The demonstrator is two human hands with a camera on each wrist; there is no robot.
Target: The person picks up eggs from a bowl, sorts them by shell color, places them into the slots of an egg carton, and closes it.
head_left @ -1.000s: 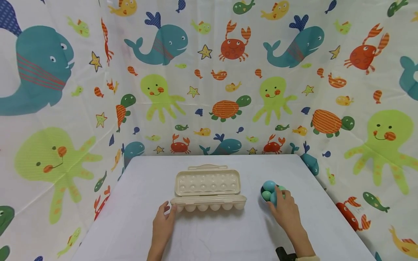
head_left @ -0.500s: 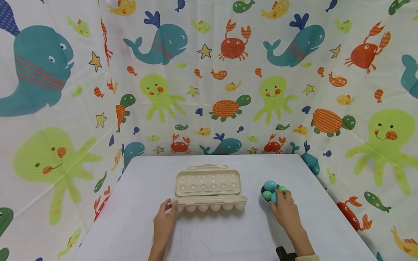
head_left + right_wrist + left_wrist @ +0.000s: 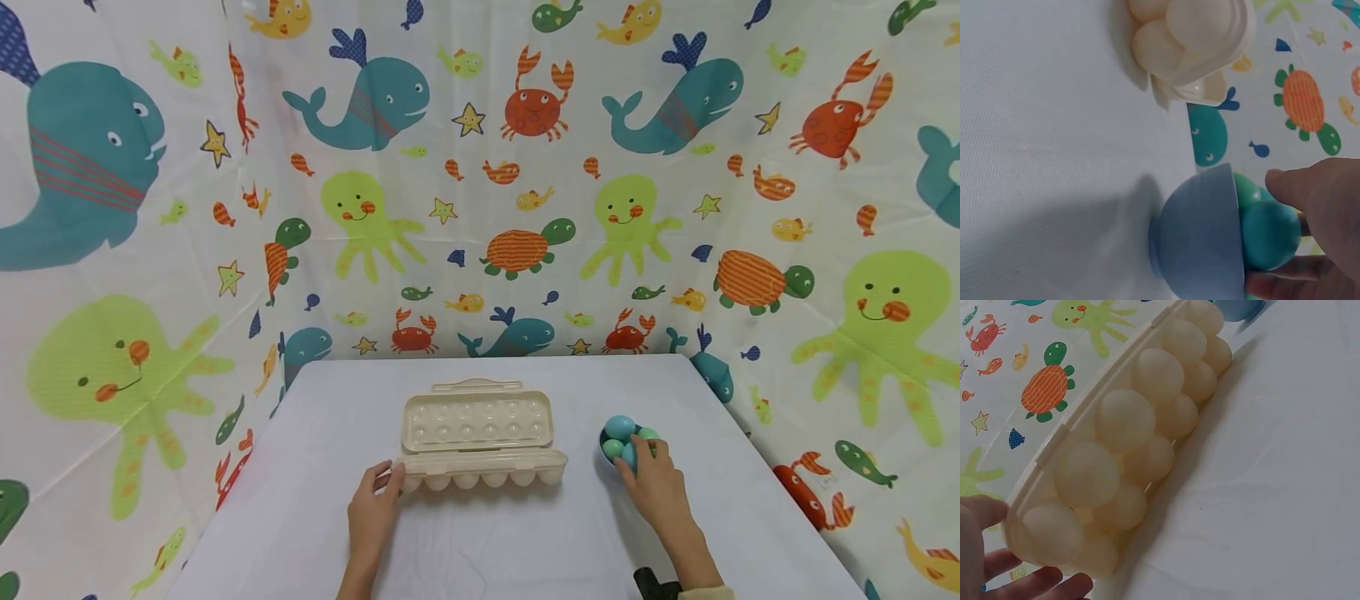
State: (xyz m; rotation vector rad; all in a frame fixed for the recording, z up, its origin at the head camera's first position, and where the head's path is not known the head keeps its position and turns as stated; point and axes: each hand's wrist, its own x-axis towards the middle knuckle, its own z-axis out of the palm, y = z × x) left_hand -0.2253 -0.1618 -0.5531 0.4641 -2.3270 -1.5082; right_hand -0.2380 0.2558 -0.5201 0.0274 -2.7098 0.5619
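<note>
A cream plastic egg carton (image 3: 487, 461) lies with its lid (image 3: 477, 419) folded back. My left hand (image 3: 372, 512) holds its left end, the thumb on the rim and the other fingers around the corner in the left wrist view. To the right stands a small blue bowl (image 3: 1200, 231) heaped with blue and green eggs. Over it, the thumb and fingers of my right hand (image 3: 660, 493) grip a teal-blue egg (image 3: 1270, 234) that still sits among the others. Another blue egg (image 3: 619, 427) lies at the bowl's far side. The carton's cups are hidden from above by its front wall.
A white cloth covers the table (image 3: 480, 542). Curtains (image 3: 450, 200) printed with sea animals hang behind it and along both sides. A black strap (image 3: 657, 585) sits at the right wrist.
Very little differs. My left hand has shifted slightly left at the carton's end; the right hand stays on the egg in the bowl.
</note>
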